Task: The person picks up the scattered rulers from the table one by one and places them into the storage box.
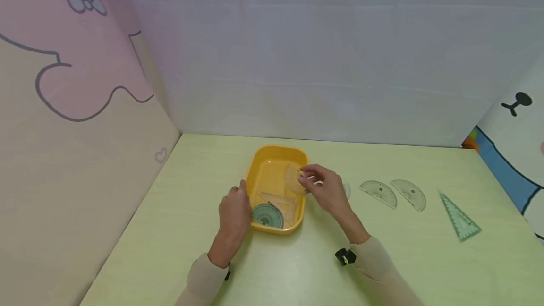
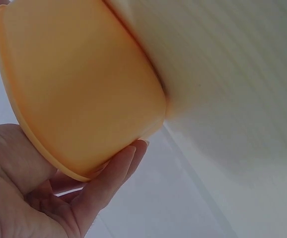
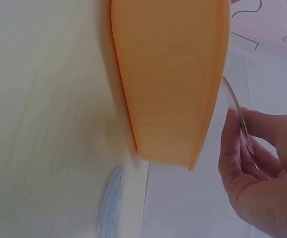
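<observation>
A yellow plastic tray (image 1: 272,152) stands on the table, with a green protractor (image 1: 267,215) and a clear set square (image 1: 280,200) lying at its near end. My left hand (image 1: 235,209) grips the tray's left rim; in the left wrist view its fingers (image 2: 116,166) curl under the rim against the outer wall. Over the tray's right edge my right hand (image 1: 325,188) pinches a clear protractor (image 1: 292,178) between thumb and fingers. The right wrist view shows that protractor (image 3: 239,111) edge-on, above the rim.
Two clear protractors (image 1: 378,193) (image 1: 409,194) lie on the table to the right. Farther right is a green set square (image 1: 460,216). Another protractor (image 1: 347,191) is partly hidden behind my right hand. A pale wall (image 1: 323,74) rises at the table's back edge.
</observation>
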A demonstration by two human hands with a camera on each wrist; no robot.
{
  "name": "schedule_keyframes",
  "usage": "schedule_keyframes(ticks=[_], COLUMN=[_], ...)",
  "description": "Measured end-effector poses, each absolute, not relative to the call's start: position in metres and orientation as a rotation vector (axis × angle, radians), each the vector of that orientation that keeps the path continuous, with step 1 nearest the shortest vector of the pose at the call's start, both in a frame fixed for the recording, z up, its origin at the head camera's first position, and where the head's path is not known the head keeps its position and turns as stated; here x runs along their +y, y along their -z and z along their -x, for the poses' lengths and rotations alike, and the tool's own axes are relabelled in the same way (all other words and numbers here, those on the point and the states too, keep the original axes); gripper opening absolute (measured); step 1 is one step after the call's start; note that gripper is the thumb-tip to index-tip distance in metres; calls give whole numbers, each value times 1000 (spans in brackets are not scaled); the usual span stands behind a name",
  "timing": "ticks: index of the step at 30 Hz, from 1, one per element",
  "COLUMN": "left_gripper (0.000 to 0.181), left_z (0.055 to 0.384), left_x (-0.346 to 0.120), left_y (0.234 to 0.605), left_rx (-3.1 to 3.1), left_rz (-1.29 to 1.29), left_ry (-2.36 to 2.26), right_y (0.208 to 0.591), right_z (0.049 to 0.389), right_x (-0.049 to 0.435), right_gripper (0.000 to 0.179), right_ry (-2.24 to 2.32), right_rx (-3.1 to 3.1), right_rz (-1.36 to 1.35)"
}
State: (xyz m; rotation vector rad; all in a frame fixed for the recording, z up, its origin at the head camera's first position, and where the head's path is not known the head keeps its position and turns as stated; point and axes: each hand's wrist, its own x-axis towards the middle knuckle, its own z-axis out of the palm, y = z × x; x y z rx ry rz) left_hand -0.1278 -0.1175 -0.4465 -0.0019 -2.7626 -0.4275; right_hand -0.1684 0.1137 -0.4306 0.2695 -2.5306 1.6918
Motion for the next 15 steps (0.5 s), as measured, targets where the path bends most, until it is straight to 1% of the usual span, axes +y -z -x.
schedule_keyframes(ticks=[15], left_gripper=[30], left_z=[128], left_x=[-116], left_y=[448], left_rx=[-2748], left_rz=[0], left_ry=[423], right_y=[426], right_z=[172], right_x=[92], right_gripper=[27], right_ry=[-1646], right_rx=[-2572], right_rz=[-342])
